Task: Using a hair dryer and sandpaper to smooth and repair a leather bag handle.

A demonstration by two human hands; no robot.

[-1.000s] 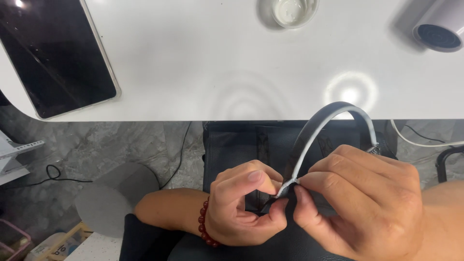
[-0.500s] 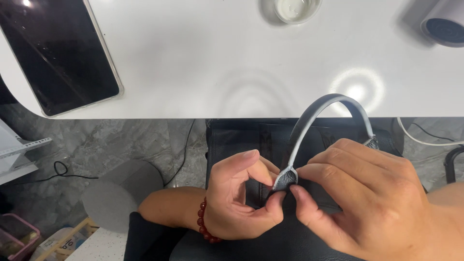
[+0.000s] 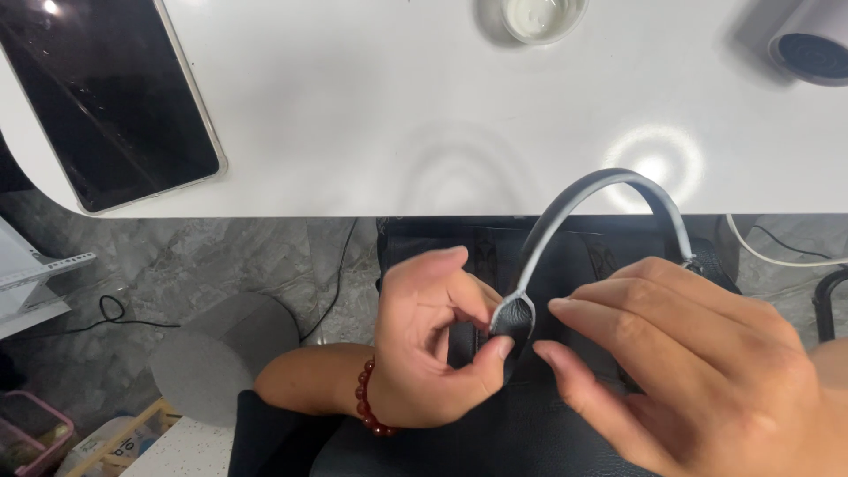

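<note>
Pinching the tab end of the grey strap (image 3: 515, 316) between thumb and curled fingers, the left hand (image 3: 430, 340) keeps its hold over the dark bag (image 3: 495, 424) on the lap. The right hand (image 3: 698, 371) has let go since half a second ago; its fingers now spread open just beside the tab. The strap still arches up over the white table (image 3: 371, 115) edge.

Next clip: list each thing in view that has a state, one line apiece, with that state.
Left hand: fingers curled, thumb on the handle's end tab.
Right hand: fingers spread, close to the tab; contact unclear.
Grey bag handle: arched upright, near end free.
Tablet: screen dark, flat on the white table.
Glass: upright.
</note>
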